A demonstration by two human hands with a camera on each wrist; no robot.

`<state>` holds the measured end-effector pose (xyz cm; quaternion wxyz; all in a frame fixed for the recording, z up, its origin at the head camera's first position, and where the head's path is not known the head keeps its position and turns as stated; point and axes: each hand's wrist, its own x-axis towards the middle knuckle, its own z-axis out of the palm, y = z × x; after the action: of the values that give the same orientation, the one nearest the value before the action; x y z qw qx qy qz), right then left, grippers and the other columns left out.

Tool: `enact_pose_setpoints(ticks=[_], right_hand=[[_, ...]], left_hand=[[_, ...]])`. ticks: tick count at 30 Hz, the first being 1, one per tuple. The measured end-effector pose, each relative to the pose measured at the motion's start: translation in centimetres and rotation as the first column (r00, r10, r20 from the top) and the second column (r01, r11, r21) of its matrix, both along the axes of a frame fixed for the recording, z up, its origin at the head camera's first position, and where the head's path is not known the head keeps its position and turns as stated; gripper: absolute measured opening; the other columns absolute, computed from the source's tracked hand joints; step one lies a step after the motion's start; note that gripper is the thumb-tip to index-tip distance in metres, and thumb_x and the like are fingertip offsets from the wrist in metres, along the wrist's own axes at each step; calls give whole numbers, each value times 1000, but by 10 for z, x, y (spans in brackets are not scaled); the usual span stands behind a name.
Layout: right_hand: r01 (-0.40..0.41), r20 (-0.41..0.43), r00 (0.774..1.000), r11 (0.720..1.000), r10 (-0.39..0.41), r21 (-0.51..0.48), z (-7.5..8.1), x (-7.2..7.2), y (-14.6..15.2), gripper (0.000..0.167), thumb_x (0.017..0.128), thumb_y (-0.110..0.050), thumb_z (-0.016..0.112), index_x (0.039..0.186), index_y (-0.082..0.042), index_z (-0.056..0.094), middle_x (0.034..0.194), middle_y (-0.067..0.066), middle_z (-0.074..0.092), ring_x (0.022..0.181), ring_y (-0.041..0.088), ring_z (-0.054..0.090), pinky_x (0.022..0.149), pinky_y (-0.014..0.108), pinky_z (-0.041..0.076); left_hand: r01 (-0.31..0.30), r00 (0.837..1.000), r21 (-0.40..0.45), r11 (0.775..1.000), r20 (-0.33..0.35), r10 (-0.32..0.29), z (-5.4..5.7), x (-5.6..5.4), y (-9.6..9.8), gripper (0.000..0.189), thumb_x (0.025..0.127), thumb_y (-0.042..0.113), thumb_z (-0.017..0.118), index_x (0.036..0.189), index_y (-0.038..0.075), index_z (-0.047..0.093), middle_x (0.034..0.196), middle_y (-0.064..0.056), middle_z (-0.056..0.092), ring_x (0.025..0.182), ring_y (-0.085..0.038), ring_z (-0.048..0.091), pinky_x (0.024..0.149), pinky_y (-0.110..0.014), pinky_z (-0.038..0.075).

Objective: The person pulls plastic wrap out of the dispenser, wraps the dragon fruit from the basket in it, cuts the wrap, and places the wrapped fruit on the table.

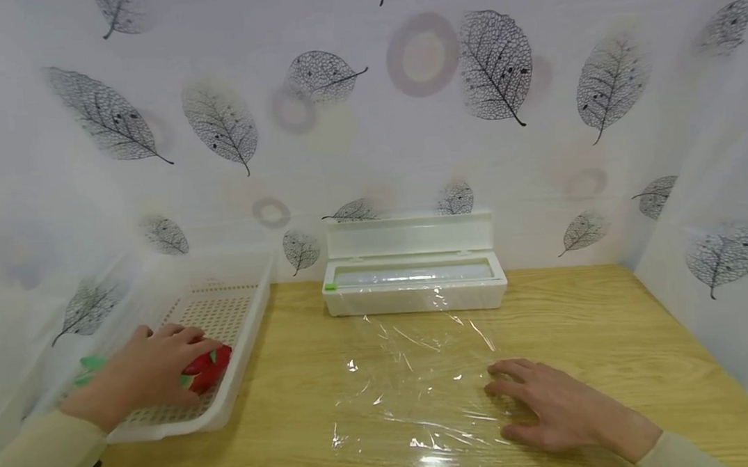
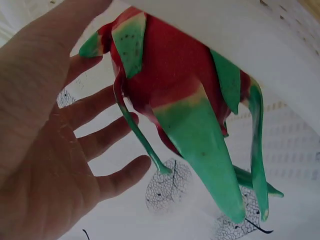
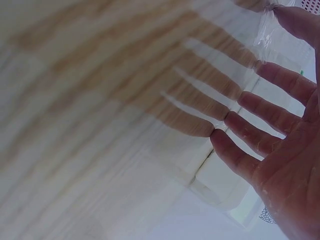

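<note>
A red toy dragon fruit (image 2: 175, 65) with long green scales lies in the white plastic basket (image 1: 231, 400) on the left. My left hand (image 1: 160, 361) reaches over it in the basket. In the left wrist view the fingers (image 2: 107, 137) are spread and nearly straight beside the fruit, not closed round it. A sheet of clear cling film (image 1: 419, 399) lies on the wooden table, pulled out from a white cling film dispenser (image 1: 414, 299). At the right edge of the film my right hand (image 1: 557, 406) rests, its spread fingertips touching the surface.
The dispenser's lid (image 1: 409, 236) stands raised, and a small green cutter slider (image 1: 330, 287) sits at the left end of its front edge. A leaf-printed white sheet (image 1: 369, 122) encloses the back and sides of the wooden table (image 1: 591, 321).
</note>
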<state>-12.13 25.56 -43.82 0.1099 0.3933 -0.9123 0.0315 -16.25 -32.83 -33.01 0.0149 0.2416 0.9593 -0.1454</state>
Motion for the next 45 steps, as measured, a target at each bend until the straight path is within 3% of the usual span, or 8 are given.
enact_pose_setpoints(ticks=[3, 10, 21, 28, 38, 45], right_hand=[[0, 1, 1000, 1000, 0, -1, 0, 0, -1, 50, 89, -61, 69, 125, -26, 67, 133, 4, 65, 116, 27, 66, 92, 49, 57], [6, -5, 1000, 1000, -6, -1, -1, 0, -1, 50, 87, -59, 72, 124, -26, 67, 133, 3, 64, 117, 26, 65, 93, 49, 56], [6, 4, 1000, 1000, -6, -5, 0, 0, -1, 50, 87, -59, 71, 125, -26, 67, 134, 3, 64, 117, 26, 65, 92, 49, 56], [2, 3, 1000, 1000, -2, -7, -2, -1, 0, 50, 88, -59, 71, 125, -26, 67, 134, 3, 64, 117, 26, 65, 93, 49, 56], [9, 26, 1000, 1000, -9, 1, -1, -1, 0, 51, 88, -60, 70, 125, -26, 67, 135, 3, 64, 117, 26, 64, 91, 50, 56], [12, 32, 999, 1000, -12, -2, -1, -1, -1, 50, 88, -59, 70, 125, -26, 67, 135, 3, 63, 118, 26, 64, 91, 50, 56]], left_hand=[[13, 1000, -33, 999, -9, -14, -5, -2, -1, 83, 61, 51, 94, 134, 24, 64, 127, -11, 66, 113, -38, 61, 77, -66, 50], [74, 988, -76, 994, -130, -84, -20, -10, -7, 81, 57, 39, 100, 128, 24, 62, 110, -6, 64, 97, -32, 60, 68, -57, 52], [-17, 998, -118, 993, -58, 10, -23, -21, -7, 94, 51, 41, 101, 133, 25, 58, 115, -16, 64, 98, -39, 63, 68, -61, 52], [-29, 999, -122, 992, -39, 24, -30, -23, -9, 103, 45, 39, 102, 132, 27, 50, 103, -12, 62, 84, -31, 59, 62, -56, 51], [-45, 999, -109, 993, -22, 43, -35, -25, -10, 96, 51, 30, 101, 132, 25, 49, 105, -14, 60, 86, -35, 58, 58, -57, 52], [-23, 999, -97, 995, -31, 20, -35, -25, -13, 97, 50, 33, 101, 133, 24, 51, 104, -15, 59, 86, -36, 56, 54, -56, 50]])
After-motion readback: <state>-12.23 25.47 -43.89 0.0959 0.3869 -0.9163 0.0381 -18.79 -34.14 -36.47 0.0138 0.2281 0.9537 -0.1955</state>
